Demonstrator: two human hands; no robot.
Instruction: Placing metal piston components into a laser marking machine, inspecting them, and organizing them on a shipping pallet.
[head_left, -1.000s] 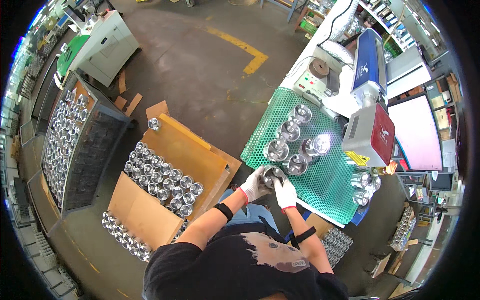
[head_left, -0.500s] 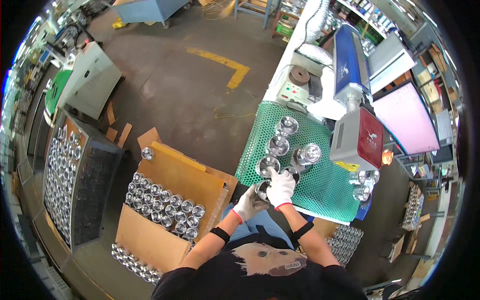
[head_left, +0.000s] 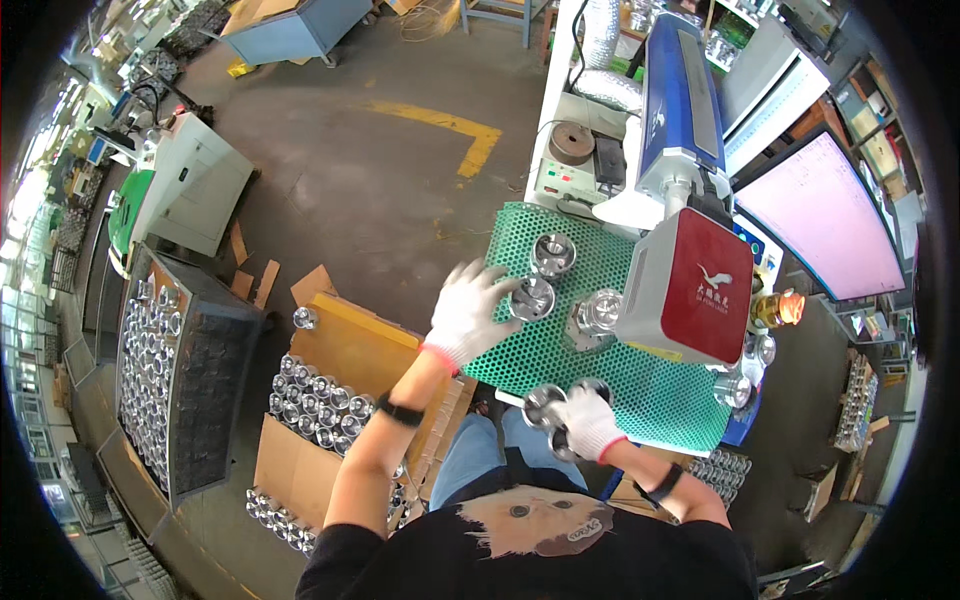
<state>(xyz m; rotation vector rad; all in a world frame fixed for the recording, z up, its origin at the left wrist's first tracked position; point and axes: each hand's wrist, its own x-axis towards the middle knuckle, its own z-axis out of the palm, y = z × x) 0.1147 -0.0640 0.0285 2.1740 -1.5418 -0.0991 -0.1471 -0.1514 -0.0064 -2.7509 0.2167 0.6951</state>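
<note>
White gloves cover both my hands. My left hand (head_left: 470, 312) is over the left edge of the green perforated mat (head_left: 660, 400), fingers spread. Its fingertips are beside a shiny cup-like metal part (head_left: 532, 298); whether they touch it I cannot tell. Another such metal part (head_left: 553, 255) stands just beyond. At the mat's near edge my right hand (head_left: 588, 422) is closed around several shiny metal parts (head_left: 543, 407), which stick out between and past its fingers. One more metal part (head_left: 600, 312) sits on a small fixture in the middle of the mat.
A red-fronted marking head (head_left: 705, 285) on a blue body overhangs the mat's right side. Several metal parts (head_left: 733, 388) stand at the mat's right edge, near a monitor (head_left: 822, 215). Left of me, a cardboard-layered stack (head_left: 300, 450) bears rows of parts; beyond it is a dark bin (head_left: 215, 390).
My hands were together over metal parts at the mat's near edge. The left has come away, up and left; the right has moved nearer my body, holding several parts. The view has shifted slightly.
</note>
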